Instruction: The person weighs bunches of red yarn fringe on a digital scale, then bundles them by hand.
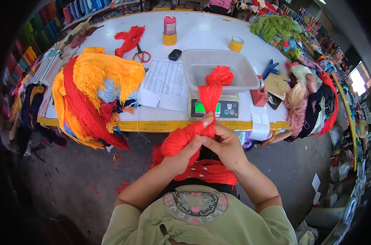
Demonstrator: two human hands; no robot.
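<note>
My left hand (pixel 185 153) is wrapped round a thick bundle of red yarn (pixel 179 141) in front of my chest. Close beside it, my right hand (pixel 226 145) pinches the same yarn at a narrow part, the thumbs nearly touching. From there a red strand (pixel 210 96) runs up over the near rim of a translucent plastic tub (pixel 193 61), with a rounded red end lying in the tub. The tub rests on a digital scale (pixel 230 110) with a green display. More red yarn with small white tags (pixel 205 171) lies on my lap.
Yellow and red yarn (pixel 108 73) hangs over the table's left edge; multicoloured yarn (pixel 299 102) hangs at the right. Printed sheets (pixel 163 81), scissors (pixel 141 55), a pink-lidded bottle (pixel 169 30), tape (pixel 236 44) and a red dispenser (pixel 259 94) stand around. A person (pixel 220 6) is at the far side.
</note>
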